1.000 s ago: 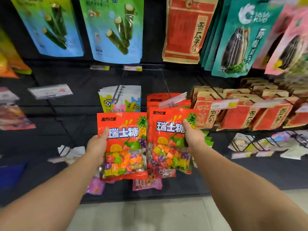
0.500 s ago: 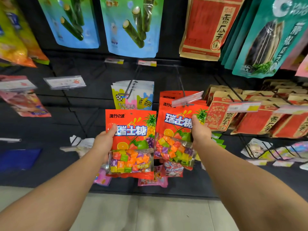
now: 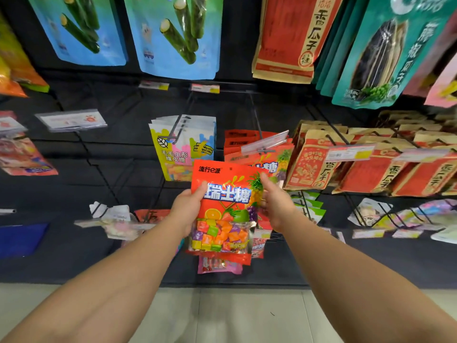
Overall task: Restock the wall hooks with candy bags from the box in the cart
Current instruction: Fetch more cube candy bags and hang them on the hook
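Observation:
My left hand [image 3: 188, 206] grips the left edge of a red candy bag [image 3: 222, 211] with a clear window of coloured cubes. My right hand [image 3: 274, 204] pinches the same bag's right edge, thumb near the printed pineapple. I hold the bag upright, just in front of several identical red bags [image 3: 247, 144] that hang on a wire hook [image 3: 254, 117]. That hook ends in a clear price tag holder [image 3: 264, 143]. The top of my bag sits a little below the tag holder. The box and the cart are out of view.
Gummy bags [image 3: 183, 144] hang on the hook to the left; brown and red seed bags [image 3: 321, 164] crowd the right. Blue seaweed-roll bags [image 3: 173, 33] and teal seed bags [image 3: 385, 50] hang above. More candy packs [image 3: 220, 264] hang lower down. Bare hooks stand at left.
My left hand carried its candy bag to the right, in front of the hung bags. My right hand let go of the hung bag and took the carried bag's right edge.

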A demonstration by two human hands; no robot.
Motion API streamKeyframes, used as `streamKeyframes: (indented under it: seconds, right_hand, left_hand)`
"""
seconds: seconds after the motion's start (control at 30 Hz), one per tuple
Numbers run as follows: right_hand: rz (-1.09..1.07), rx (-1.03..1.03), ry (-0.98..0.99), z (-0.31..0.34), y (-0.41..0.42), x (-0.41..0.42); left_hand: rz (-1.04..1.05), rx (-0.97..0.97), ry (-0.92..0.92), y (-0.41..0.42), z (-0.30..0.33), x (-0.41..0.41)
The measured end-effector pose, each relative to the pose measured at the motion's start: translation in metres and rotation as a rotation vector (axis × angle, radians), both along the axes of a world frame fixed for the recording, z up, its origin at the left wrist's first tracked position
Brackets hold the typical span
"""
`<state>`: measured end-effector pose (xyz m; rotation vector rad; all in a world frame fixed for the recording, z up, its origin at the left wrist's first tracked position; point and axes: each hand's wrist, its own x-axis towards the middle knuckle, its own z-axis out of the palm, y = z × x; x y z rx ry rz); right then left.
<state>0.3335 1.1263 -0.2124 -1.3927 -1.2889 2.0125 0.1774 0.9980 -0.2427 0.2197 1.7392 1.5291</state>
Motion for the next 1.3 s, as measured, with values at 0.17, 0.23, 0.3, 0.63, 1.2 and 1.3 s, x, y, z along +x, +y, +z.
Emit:
streamKeyframes:
  seconds: [0.17, 0.23, 0.3, 0.63, 1.2, 1.3]
  right_hand:
    - [-0.14, 0.141, -0.054, 0.005, 0.019, 0.007]
    - [-0.175, 0.183, -0.067, 0.011, 0.027, 0.014]
    - [-0.211, 0.179, -0.055, 0.017, 0.033, 0.018]
    - [-0.254, 0.22, -0.06, 0.013, 0.046, 0.003]
    - [-0.376, 0.462, -0.337, 0.011, 0.04, 0.001]
    - [-0.226, 0.497, -0.397, 0.0, 0.025, -0.002]
  left_hand:
    - [-0.066, -0.005, -0.027, 0.034, 0.006, 0.024]
    - [-0.083, -0.002, -0.041, 0.044, 0.01, 0.031]
    - [-0.092, -0.004, -0.043, 0.053, 0.013, 0.035]
    - [-0.065, -0.098, -0.024, 0.068, 0.018, 0.034]
    - [-0.067, -0.443, 0.467, 0.077, 0.014, 0.026]
    - [-0.131, -0.514, 0.601, 0.061, 0.014, 0.026]
